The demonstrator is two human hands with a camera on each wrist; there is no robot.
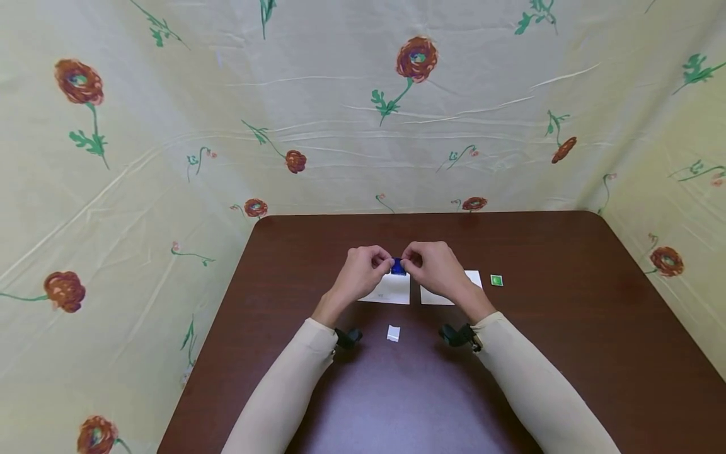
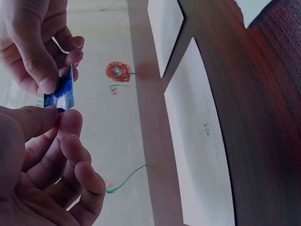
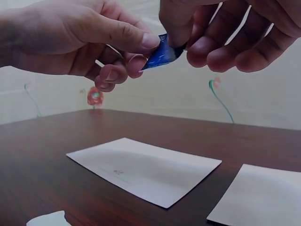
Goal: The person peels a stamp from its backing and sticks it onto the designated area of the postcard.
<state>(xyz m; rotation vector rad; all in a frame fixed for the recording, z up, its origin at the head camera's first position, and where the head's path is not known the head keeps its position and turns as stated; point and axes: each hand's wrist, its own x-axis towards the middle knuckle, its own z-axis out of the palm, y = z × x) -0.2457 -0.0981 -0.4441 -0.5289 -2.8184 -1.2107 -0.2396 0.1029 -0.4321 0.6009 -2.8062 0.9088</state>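
Note:
Both hands hold a small glossy blue stamp (image 1: 398, 267) with a finely toothed edge, raised in the air above two white cards or envelopes. My left hand (image 1: 367, 268) pinches one side of it between thumb and fingers. On the other side my right hand (image 1: 437, 265) pinches it too, thumb against fingertip. In the left wrist view the stamp (image 2: 60, 94) bends slightly, and the fingers cover its ends. Below lies the left white card (image 1: 391, 290), with small print on it. Beside it is the right white card (image 1: 435, 299), partly hidden by my right hand.
A green square stamp with a white border (image 1: 496, 280) lies to the right of the cards. Nearer me is a small creased white piece of paper (image 1: 393, 333), between the wrists. The brown table (image 1: 306, 239) meets flowered cloth (image 1: 340, 126) at the back and sides.

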